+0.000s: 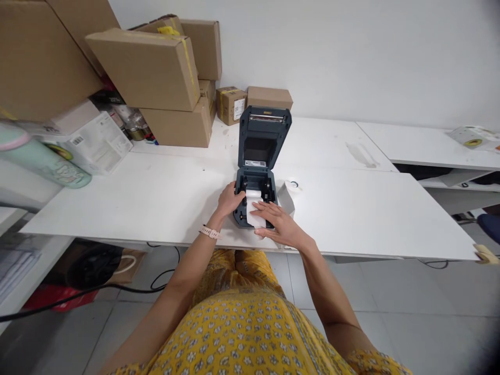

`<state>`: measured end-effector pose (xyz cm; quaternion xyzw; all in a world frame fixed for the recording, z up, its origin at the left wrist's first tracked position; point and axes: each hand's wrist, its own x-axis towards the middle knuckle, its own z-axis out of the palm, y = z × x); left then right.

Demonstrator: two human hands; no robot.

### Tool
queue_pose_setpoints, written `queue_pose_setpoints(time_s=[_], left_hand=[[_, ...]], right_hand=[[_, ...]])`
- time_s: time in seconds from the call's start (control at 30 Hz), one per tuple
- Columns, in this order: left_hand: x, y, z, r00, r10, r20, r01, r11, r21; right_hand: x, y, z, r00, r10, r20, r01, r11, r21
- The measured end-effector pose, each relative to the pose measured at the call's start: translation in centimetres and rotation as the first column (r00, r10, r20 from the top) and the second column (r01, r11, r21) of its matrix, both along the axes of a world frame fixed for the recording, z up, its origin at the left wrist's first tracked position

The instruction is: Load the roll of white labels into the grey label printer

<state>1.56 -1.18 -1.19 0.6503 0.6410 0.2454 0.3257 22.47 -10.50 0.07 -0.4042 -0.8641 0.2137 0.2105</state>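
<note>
A dark blue-grey label printer stands on the white table with its lid raised. A small white paper roll lies inside it, and a paper strip runs from the roll over the printer's front edge. My left hand holds the printer's left side, thumb over the rim and fingers against the outside. My right hand pinches the end of the strip at the front, its thumb below and its fingers lying over the paper.
Cardboard boxes are stacked at the back left, near a mint-green bottle. Two smaller boxes stand behind the printer. A white paper roll with a trailing strip lies just right of the printer. The table's front edge is close to me.
</note>
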Motion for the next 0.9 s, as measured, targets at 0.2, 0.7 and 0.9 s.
queue_pose_setpoints(time_s=[0.2,0.7,0.9], left_hand=[[0.1,-0.1,-0.1,0.994,0.019,0.109,-0.018,1.0,-0.013],[0.0,0.4,-1.5,0.976,0.036,0.217,-0.032,0.999,-0.024],[0.0,0.5,-1.8,0.966,0.04,0.254,-0.039,0.999,-0.009]], right_hand=[[-0.1,-0.5,0.0,1.0,-0.002,0.027,0.002,1.0,0.016],[0.2,-1.0,0.1,1.0,-0.016,-0.017,0.016,0.999,-0.032],[0.7,-1.3,0.4,1.0,0.003,0.01,-0.002,0.999,-0.053]])
